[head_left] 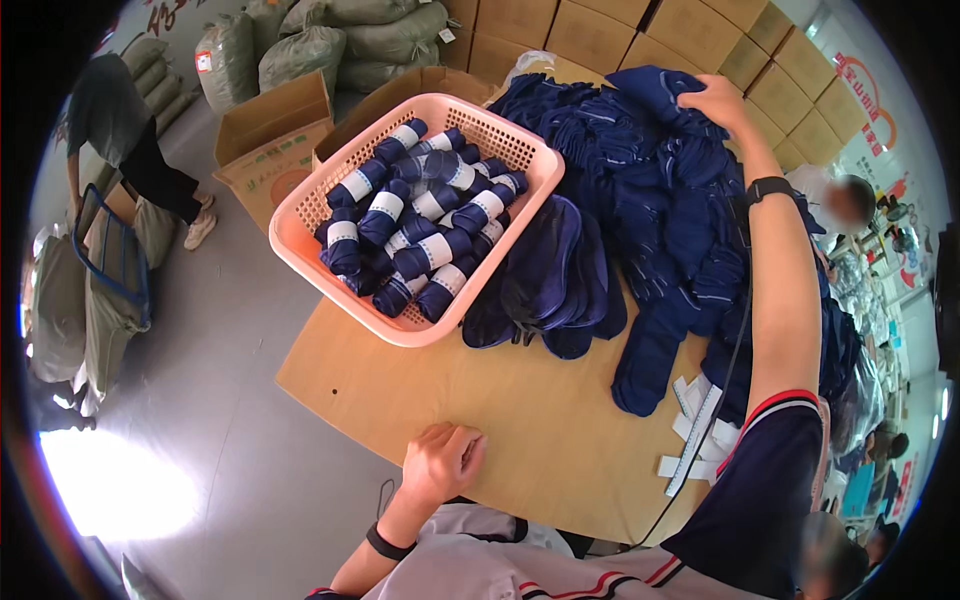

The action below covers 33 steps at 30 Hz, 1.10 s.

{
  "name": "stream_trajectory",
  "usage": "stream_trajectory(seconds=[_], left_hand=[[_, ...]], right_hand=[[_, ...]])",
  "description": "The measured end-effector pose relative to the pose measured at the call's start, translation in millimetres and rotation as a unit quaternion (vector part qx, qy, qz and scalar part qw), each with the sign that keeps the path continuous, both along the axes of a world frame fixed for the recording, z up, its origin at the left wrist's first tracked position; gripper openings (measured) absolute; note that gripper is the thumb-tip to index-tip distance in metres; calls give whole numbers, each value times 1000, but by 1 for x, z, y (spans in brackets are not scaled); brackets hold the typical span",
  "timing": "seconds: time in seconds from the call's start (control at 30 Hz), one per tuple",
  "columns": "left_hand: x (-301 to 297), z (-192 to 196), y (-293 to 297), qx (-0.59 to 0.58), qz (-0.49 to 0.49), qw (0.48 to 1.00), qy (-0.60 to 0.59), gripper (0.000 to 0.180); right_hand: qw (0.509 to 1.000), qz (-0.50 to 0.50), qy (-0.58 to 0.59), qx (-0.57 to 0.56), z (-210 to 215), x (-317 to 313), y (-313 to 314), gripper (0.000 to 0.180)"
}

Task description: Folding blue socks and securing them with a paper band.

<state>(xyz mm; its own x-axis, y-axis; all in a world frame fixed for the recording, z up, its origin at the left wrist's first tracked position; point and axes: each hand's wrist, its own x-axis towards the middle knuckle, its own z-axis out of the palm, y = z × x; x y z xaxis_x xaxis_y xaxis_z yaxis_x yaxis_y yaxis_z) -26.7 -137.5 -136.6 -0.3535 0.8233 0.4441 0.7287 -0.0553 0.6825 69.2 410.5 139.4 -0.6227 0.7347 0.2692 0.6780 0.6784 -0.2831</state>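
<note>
My right hand (712, 104) reaches to the far end of a heaped pile of navy cloth pieces (640, 190). Its fingers are closed on a navy cloth piece (652, 92) at the top of the pile. My left hand (440, 464) is curled into a loose fist over the table's near edge, with nothing visible in it. Left of the pile stands a pink plastic basket (400, 338) of rolled navy bundles (437, 250) with white bands. Between basket and pile lie dark blue sole-shaped pieces (550, 275). One long sock-shaped piece (650, 370) sticks out toward me.
White paper strips (690, 425) and a ruler (695, 440) lie on the wooden table (470, 400) beside my right arm. Open cardboard boxes (275, 140), stuffed sacks (300, 60) and stacked cartons (690, 40) stand behind. A person (120, 130) with a blue-framed cart (110, 250) is at left.
</note>
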Motion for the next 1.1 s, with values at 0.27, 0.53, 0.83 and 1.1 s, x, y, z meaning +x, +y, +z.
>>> stream_trajectory(seconds=[0.27, 0.53, 0.83, 1.1], left_hand=[[1, 5, -3, 6, -6, 1000, 2, 12], [30, 112, 25, -2, -356, 841, -408, 55], [93, 159, 87, -65, -373, 441, -814, 75], [190, 101, 156, 82, -271, 454, -845, 49]], right_hand=[[914, -36, 279, -293, 65, 80, -22, 47], [943, 16, 248, -223, 80, 137, -202, 50], [945, 290, -141, 60, 18, 174, -379, 33], [778, 424, -209, 415, -48, 235, -293, 24]])
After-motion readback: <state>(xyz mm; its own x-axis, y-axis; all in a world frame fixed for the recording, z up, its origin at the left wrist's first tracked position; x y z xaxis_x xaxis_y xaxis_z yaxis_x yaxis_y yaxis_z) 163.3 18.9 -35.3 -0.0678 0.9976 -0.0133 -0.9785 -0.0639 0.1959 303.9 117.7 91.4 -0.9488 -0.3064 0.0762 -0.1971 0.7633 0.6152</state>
